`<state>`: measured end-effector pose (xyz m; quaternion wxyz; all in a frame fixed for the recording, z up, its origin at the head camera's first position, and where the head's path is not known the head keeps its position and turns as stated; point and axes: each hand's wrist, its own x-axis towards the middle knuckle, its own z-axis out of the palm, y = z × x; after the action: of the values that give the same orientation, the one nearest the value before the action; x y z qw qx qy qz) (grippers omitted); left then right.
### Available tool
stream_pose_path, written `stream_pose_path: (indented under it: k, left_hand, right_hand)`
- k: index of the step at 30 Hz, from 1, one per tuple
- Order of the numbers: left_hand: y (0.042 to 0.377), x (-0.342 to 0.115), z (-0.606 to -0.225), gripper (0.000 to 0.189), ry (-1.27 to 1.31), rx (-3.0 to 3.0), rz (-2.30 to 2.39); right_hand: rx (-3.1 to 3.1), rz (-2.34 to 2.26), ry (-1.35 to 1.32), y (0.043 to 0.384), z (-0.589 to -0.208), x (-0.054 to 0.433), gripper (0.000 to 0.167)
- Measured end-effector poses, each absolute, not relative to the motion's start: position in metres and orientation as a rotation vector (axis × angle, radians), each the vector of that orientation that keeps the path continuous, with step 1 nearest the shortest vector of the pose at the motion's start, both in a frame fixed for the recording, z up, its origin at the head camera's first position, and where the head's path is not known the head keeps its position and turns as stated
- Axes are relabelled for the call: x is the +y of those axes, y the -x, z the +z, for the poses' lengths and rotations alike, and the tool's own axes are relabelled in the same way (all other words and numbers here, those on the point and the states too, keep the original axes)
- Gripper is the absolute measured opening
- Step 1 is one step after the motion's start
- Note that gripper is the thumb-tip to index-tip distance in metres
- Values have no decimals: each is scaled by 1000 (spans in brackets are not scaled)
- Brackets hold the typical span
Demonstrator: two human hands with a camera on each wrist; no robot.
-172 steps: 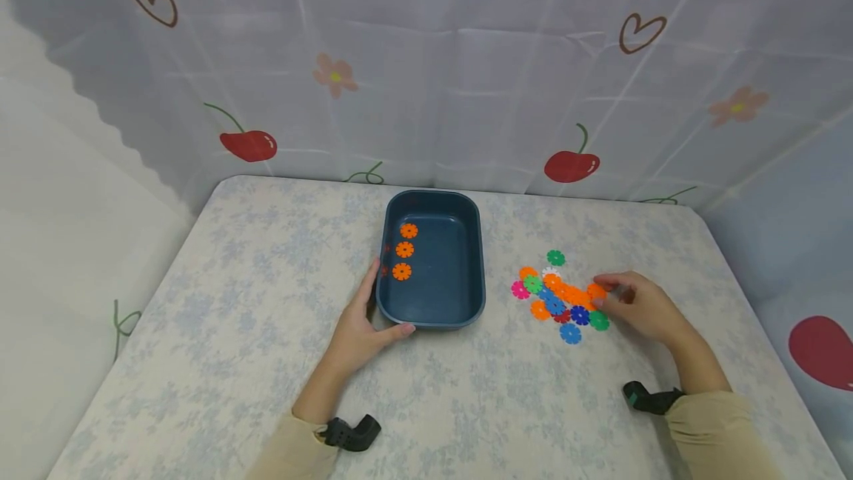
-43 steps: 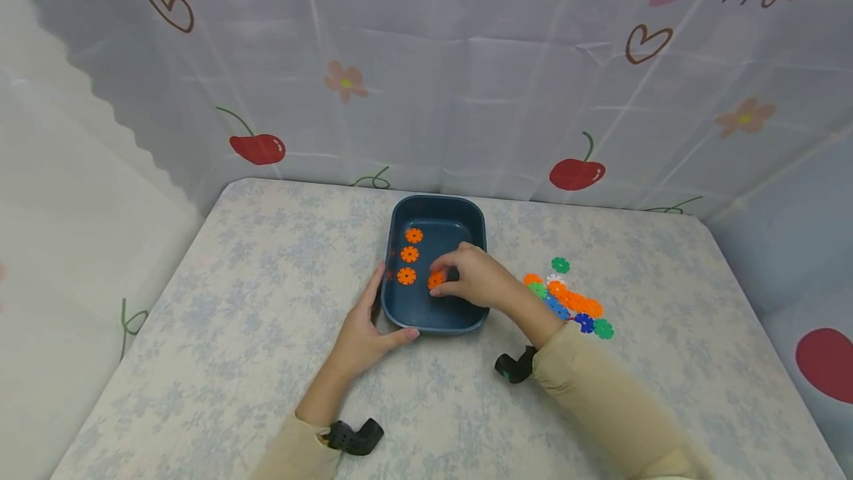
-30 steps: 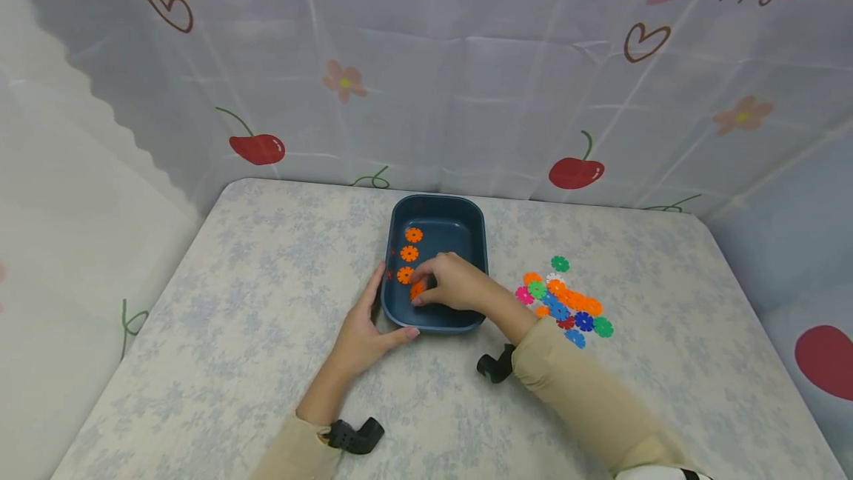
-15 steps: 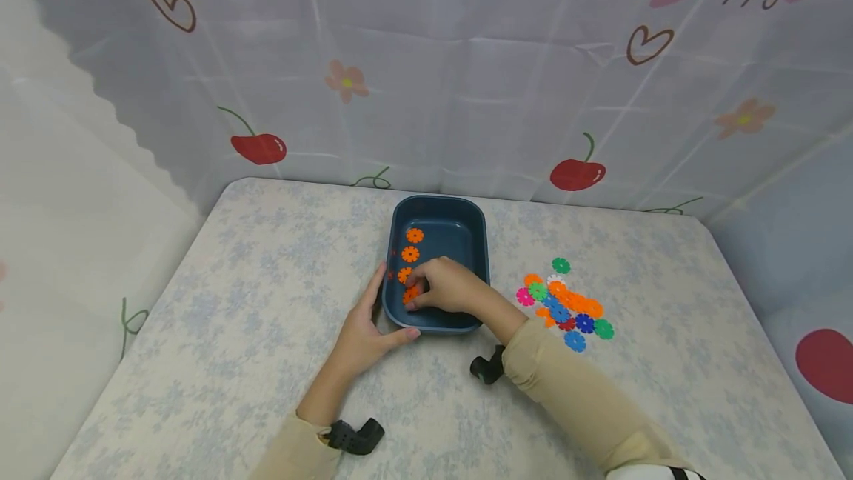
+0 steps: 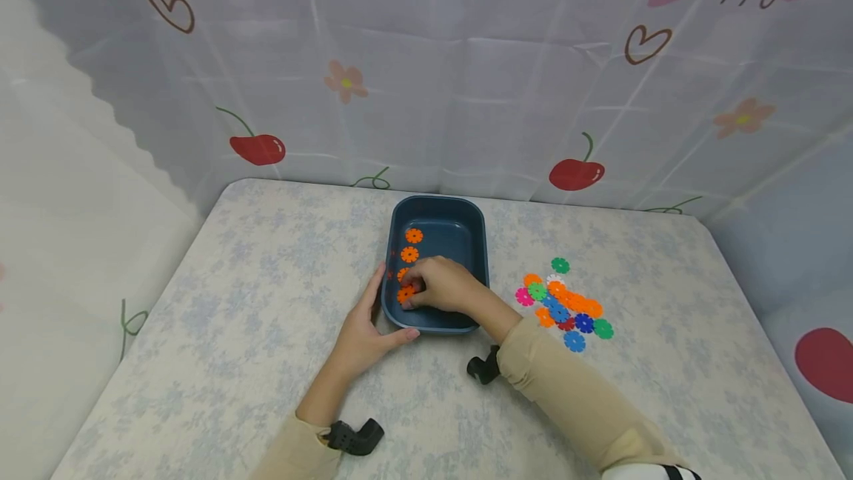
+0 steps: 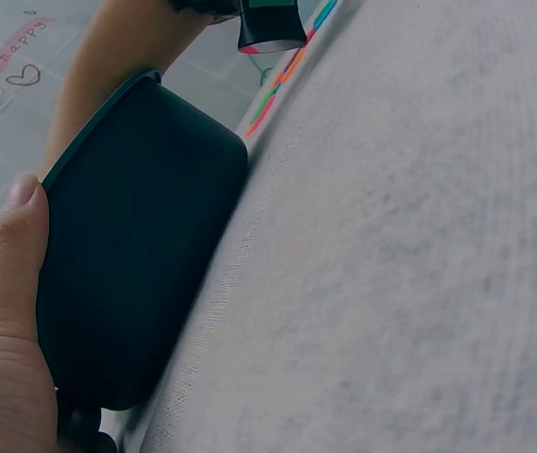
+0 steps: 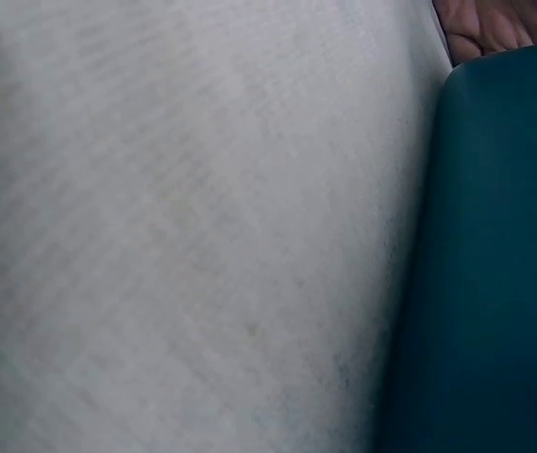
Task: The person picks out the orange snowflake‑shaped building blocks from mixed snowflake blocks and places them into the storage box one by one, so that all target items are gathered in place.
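A dark blue rectangular tray [image 5: 476,265] stands in the middle of the table. My left hand [image 5: 360,338] holds its near left corner, fingers along the left wall and thumb at the front rim. In the left wrist view the thumb [image 6: 8,302] lies against the tray's outer wall [image 6: 136,236]. Reaching inside, my right hand [image 5: 443,286] pinches an orange snowflake disc [image 5: 404,294] low over the tray floor. Beyond it, more orange discs [image 5: 409,254] lie in a column along the left side, the nearest partly covered by my fingers.
To the right of the tray, a loose pile of snowflake discs [image 5: 558,312] in orange, blue, green, pink, red and white lies on the patterned table [image 5: 266,280]. A green disc [image 5: 560,265] sits apart behind it. A printed curtain [image 5: 426,95] hangs at the back.
My right hand has gone from the pile into the tray with an orange disc, then slid left to the near end of the column. My left hand keeps its hold on the tray.
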<state>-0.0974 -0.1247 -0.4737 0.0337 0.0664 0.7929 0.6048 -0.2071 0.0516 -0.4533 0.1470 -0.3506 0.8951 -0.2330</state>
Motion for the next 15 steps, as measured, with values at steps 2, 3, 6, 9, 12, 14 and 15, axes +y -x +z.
stream_pose_path:
  k: [2, 3, 6, 9, 12, 14, 15]
  left_hand:
    - [98, -125, -474, 112, -199, 2438, 1861]
    - [98, -124, -473, 112, -197, 2437, 1862]
    - [98, -124, -473, 112, -191, 2435, 1858]
    - [97, -124, -473, 112, -185, 2433, 1851]
    - [97, -125, -473, 112, -180, 2432, 1846]
    - [97, -125, -473, 112, -184, 2432, 1846]
    - [97, -124, -473, 112, -184, 2432, 1846]
  right_hand:
    - [2579, -658, 1010, 207, -453, 51, 34]
    - [2581, -652, 1010, 208, -453, 51, 34]
    - [2587, -628, 1010, 208, -453, 50, 34]
    - [2593, -602, 1016, 207, -453, 50, 34]
    - [2597, -581, 1026, 206, -451, 49, 33]
    - [2591, -585, 1025, 205, -451, 48, 32]
    - [2590, -584, 1024, 205, -451, 48, 31]
